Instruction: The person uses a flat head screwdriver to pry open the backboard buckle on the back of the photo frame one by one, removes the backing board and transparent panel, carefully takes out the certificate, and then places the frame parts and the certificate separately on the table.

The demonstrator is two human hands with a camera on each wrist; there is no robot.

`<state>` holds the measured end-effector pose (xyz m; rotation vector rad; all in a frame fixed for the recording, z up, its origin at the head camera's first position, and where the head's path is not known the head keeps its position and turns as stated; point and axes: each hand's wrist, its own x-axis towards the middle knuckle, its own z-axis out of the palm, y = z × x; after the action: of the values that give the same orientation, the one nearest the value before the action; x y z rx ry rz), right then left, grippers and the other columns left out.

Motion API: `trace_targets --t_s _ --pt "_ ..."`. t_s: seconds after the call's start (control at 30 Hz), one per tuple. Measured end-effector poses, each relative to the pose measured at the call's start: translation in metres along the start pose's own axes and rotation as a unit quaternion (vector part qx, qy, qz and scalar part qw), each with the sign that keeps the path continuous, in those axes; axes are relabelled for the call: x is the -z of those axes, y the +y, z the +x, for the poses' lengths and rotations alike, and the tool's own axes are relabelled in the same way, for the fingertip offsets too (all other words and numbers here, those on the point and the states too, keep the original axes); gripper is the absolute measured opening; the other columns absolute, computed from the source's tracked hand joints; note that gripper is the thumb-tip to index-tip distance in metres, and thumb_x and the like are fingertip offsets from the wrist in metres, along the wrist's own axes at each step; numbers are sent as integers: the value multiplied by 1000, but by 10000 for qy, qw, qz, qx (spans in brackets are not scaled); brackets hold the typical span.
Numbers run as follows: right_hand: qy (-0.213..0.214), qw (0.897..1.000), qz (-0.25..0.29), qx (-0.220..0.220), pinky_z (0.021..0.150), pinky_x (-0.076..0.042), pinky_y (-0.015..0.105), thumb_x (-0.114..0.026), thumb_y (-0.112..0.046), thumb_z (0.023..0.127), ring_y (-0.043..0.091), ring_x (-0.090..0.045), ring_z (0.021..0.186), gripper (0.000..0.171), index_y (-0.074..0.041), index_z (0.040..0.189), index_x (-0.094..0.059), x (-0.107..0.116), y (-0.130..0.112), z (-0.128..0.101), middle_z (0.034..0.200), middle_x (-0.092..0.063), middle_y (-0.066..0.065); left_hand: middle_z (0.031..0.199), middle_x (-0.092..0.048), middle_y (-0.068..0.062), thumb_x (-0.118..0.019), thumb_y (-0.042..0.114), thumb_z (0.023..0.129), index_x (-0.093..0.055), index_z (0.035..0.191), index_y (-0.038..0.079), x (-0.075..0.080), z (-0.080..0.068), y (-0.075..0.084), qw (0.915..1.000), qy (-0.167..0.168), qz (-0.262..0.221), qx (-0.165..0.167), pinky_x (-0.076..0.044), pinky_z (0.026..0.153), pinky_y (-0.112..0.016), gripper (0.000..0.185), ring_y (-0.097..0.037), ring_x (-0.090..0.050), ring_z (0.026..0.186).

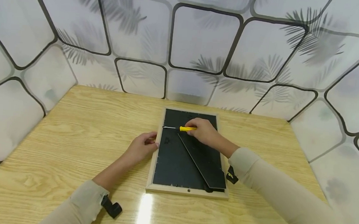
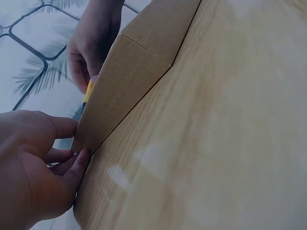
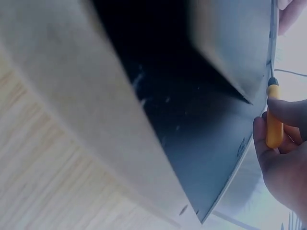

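Observation:
A picture frame (image 1: 152, 167) with a light wood border lies face down on the wooden table, its black backing board (image 1: 175, 158) up and its black easel stand (image 1: 204, 159) folded out across it. My right hand (image 1: 204, 131) grips a small screwdriver with a yellow handle (image 1: 187, 129); its thin metal shaft (image 1: 169, 127) points left to the frame's left edge. The yellow handle (image 3: 274, 122) also shows between my fingers in the right wrist view. My left hand (image 1: 142, 146) holds the frame's left edge, fingers curled on the wood border (image 2: 120, 91).
The wooden table (image 1: 66, 140) sits in a corner of patterned white walls (image 1: 202, 38). Black wrist camera mounts (image 1: 112, 206) show at both sleeves. Bare tabletop lies left, right and in front of the frame.

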<state>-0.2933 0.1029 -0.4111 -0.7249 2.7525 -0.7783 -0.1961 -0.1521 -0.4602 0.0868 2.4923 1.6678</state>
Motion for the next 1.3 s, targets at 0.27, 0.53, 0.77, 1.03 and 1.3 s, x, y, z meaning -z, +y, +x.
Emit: trace_targets --t_s 0.27,0.53,0.77,1.03,1.3 --pt "86 9999 62 7 91 -55 41 -70 -13 95 25 -65 105 27 -9 122 -71 -3 2 0 122 -68 9 136 -54 -18 -64 14 98 -46 149 1 0 -1 2 10000 23 -64 -31 -49 96 -37 55 -30 -56 119" --pt "392 9987 323 66 90 -55 40 -69 -15 97 26 -64 107 28 -9 124 -70 0 -4 4 125 -67 10 137 -53 -20 -63 13 98 -47 148 0 1 -1 2 9999 31 -38 -94 -50 95 -37 54 -31 -57 118" --pt "524 9976 408 188 92 -55 41 -70 -16 96 27 -64 113 31 -8 126 -70 5 -15 9 131 -66 11 137 -54 -21 -62 13 99 -47 148 0 2 -1 2 9999 45 73 -112 -49 97 -40 53 -31 -57 118" --pt "568 9951 780 214 86 -55 37 -69 -18 97 24 -65 104 38 -9 134 -64 9 -26 17 126 -67 11 135 -55 -21 -62 12 100 -47 148 -1 3 -2 1 9998 54 127 -173 -48 96 -40 52 -31 -57 117" --pt "681 9881 1369 165 82 -57 35 -71 -18 96 23 -66 97 33 -9 127 -63 7 -37 24 114 -67 9 136 -55 -19 -63 14 99 -47 148 0 1 -2 2 9999 38 73 -137 -48 98 -40 53 -30 -56 117"
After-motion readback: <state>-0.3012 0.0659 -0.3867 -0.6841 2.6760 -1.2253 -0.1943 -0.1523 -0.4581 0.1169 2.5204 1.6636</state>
